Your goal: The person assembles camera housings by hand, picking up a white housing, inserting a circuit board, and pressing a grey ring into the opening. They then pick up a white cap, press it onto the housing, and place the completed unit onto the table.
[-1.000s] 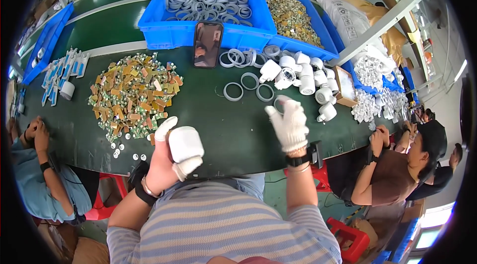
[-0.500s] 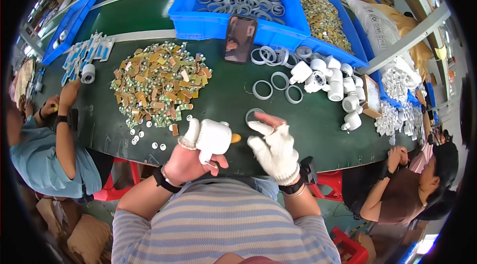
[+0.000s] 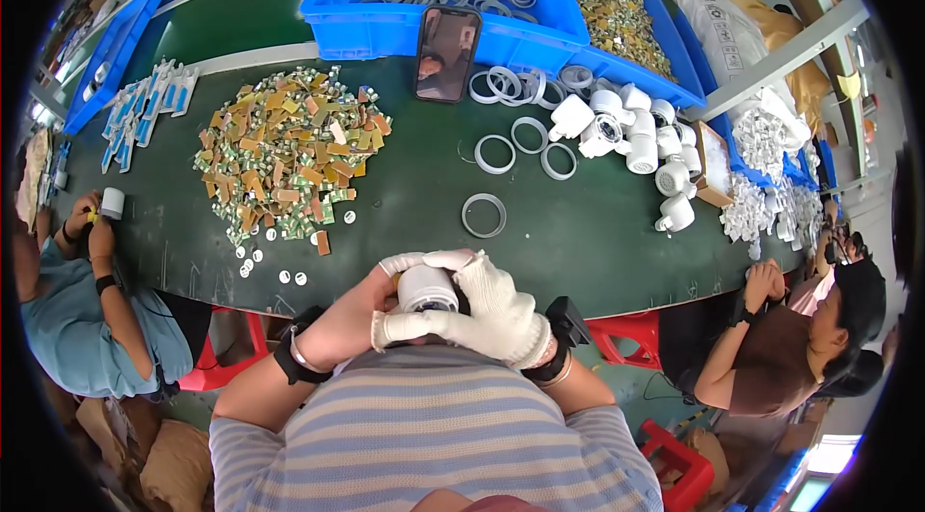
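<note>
While the left hand (image 3: pixel 355 321) and gloved right hand (image 3: pixel 501 315) clasp a white cylindrical housing (image 3: pixel 424 288) near the bench's (image 3: pixel 409 194) front edge, I see a grey ring (image 3: pixel 485 235) lying just beyond them, circuit boards (image 3: pixel 289 151) heaped leftward, more white housings (image 3: pixel 641 154) clustered rightward.
</note>
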